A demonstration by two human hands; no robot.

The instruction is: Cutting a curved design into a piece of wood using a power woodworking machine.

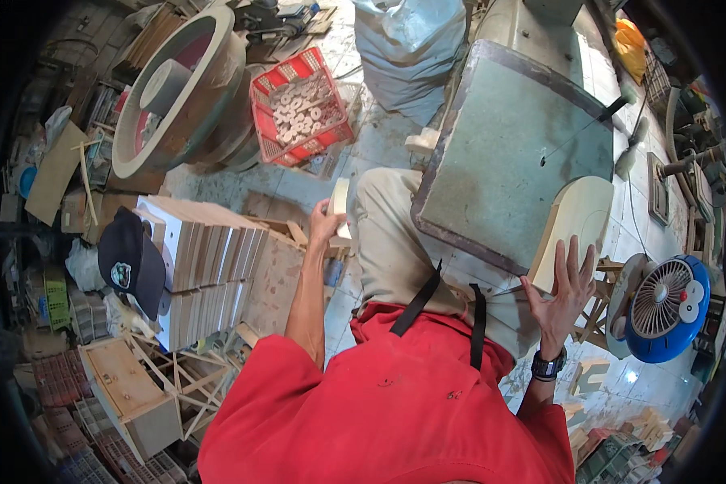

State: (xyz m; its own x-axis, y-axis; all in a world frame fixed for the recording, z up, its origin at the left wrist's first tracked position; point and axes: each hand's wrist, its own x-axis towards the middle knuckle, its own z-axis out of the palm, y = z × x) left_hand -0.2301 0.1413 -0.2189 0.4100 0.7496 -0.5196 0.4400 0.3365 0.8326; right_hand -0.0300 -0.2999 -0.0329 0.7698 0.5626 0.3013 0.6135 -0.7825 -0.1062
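My left hand grips a thin pale wooden piece out to my left, above my knee and near a stack of pale wooden boards. My right hand lies flat, fingers spread, against a larger pale board with a rounded top that leans on the right edge of the grey-green saw table. A thin saw blade runs across the table's far right. I wear a red shirt, a black-strapped apron and a wristwatch.
A red crate of small wooden rings and a large round wooden form stand at the upper left. A black cap rests by the board stack. A blue fan sits at right, a grey sack at top.
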